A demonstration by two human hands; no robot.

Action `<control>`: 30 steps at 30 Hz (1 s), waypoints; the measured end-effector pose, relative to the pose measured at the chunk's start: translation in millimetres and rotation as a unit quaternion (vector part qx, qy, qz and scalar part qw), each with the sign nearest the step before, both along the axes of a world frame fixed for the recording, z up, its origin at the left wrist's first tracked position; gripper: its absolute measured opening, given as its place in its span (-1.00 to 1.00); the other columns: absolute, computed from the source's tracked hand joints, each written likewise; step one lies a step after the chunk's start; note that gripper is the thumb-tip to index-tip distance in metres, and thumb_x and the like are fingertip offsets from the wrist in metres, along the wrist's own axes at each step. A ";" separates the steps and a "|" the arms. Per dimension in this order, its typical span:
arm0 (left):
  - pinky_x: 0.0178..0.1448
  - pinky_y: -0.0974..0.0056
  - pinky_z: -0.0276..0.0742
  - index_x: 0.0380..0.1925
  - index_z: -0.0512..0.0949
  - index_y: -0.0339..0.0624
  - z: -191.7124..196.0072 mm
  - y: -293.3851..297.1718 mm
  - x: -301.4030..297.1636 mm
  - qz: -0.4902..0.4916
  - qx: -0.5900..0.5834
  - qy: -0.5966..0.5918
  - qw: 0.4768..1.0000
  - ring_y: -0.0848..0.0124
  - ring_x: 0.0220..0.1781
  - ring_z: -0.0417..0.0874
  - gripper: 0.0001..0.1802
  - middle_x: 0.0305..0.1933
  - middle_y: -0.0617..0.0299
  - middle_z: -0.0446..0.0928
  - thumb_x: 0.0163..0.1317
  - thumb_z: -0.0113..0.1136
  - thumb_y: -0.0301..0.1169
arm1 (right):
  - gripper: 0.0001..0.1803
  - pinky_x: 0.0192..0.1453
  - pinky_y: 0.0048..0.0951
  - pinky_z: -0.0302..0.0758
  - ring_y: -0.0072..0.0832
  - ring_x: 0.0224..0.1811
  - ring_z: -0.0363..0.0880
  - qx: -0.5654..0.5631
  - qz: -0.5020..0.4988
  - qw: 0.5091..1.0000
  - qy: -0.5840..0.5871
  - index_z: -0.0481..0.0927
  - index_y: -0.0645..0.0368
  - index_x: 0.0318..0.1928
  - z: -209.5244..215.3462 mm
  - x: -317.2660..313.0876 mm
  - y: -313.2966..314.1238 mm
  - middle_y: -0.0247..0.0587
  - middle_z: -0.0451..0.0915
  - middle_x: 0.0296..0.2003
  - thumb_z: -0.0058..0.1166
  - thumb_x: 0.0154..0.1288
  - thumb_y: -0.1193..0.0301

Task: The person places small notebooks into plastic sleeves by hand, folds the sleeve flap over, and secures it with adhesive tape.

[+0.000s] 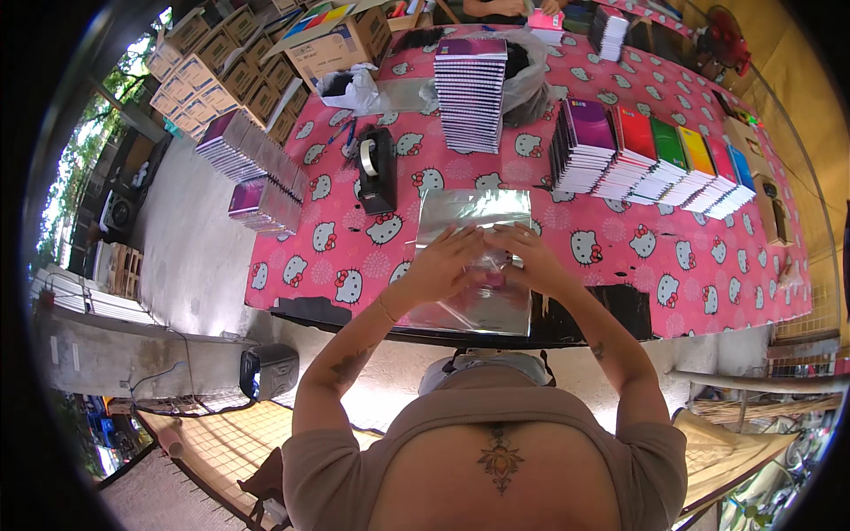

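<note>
A stack of shiny clear plastic sleeves or sheets [478,212] lies at the table's front edge, straight before me. My left hand [449,263] rests on it from the left, fingers stretched out flat. From the right, my right hand [529,257] reaches over the same plastic with its fingers spread and slightly bent, its fingertips close to the left hand's. Neither hand shows a firm grip on anything. A small pinkish patch shows between the hands, too blurred by reflections to name. Left of the plastic stands a black tape dispenser [378,177] with a roll.
Beyond the plastic rises a tall stack of purple spiral notebooks [469,102]. Rows of notebooks in several colours [611,146] stand at the right, more notebook stacks [266,199] at the left edge. Cardboard boxes [341,49] fill the back left. Another person's hands [542,13] work across the table.
</note>
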State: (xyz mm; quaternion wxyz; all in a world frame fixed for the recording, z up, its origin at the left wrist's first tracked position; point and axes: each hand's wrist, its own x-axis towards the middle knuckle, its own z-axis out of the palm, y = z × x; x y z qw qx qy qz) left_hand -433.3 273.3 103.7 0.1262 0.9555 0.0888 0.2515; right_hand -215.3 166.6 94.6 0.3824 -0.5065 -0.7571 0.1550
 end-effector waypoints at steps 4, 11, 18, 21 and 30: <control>0.12 0.01 0.48 -0.02 0.63 -0.14 -3.1 -4.7 1.3 0.035 -0.090 -0.009 0.995 0.13 0.09 0.59 -0.61 0.14 0.05 0.56 0.13 0.39 -0.31 | -0.40 0.43 -0.10 0.30 -0.14 0.31 0.49 0.089 -0.035 0.995 -0.042 0.42 0.07 0.29 -35.8 3.5 2.4 -0.13 0.67 0.06 0.28 0.22 0.47; -0.21 0.07 0.53 -0.37 0.67 -0.17 13.0 4.8 22.6 0.132 -0.181 0.017 0.974 0.16 -0.34 0.63 -0.83 -0.49 0.08 0.58 0.11 0.36 -0.32 | -0.38 0.24 -0.28 0.45 -0.23 0.16 0.55 -0.109 -0.136 0.966 0.189 0.32 0.16 0.27 -12.7 -26.1 -6.0 -0.06 0.61 -0.03 0.27 0.23 0.51; -0.20 0.09 0.55 -0.13 0.60 -0.14 15.6 1.3 50.3 0.195 0.061 0.087 0.975 0.17 -0.32 0.63 -0.66 -0.28 0.04 0.63 0.10 0.39 -0.29 | -0.43 0.17 -0.37 0.50 -0.41 0.07 0.47 -0.189 -0.058 0.908 0.369 0.41 0.16 0.19 -36.4 2.6 19.3 -0.22 0.46 0.03 0.29 0.16 0.57; -0.15 0.19 0.55 0.01 0.54 -0.13 -32.9 49.2 24.0 0.132 -0.503 0.057 0.852 0.33 -0.24 0.63 -0.52 -0.21 0.14 0.61 0.10 0.45 -0.29 | -0.45 0.13 -0.45 0.51 -0.51 0.06 0.44 -0.226 -0.054 0.858 0.458 0.42 0.15 0.17 -36.0 -11.5 19.1 -0.29 0.43 0.01 0.27 0.16 0.60; -0.40 0.21 0.49 -0.21 0.63 -0.38 -97.7 196.1 -105.9 0.456 -0.153 -0.193 0.855 0.35 -0.56 0.53 -0.49 -0.60 0.23 0.50 0.14 0.43 -0.08 | -0.56 0.02 -0.53 0.46 -0.60 0.01 0.42 -0.173 -0.100 0.861 0.469 0.46 0.13 0.07 -50.6 -33.4 23.1 -0.38 0.43 -0.04 0.21 0.17 0.63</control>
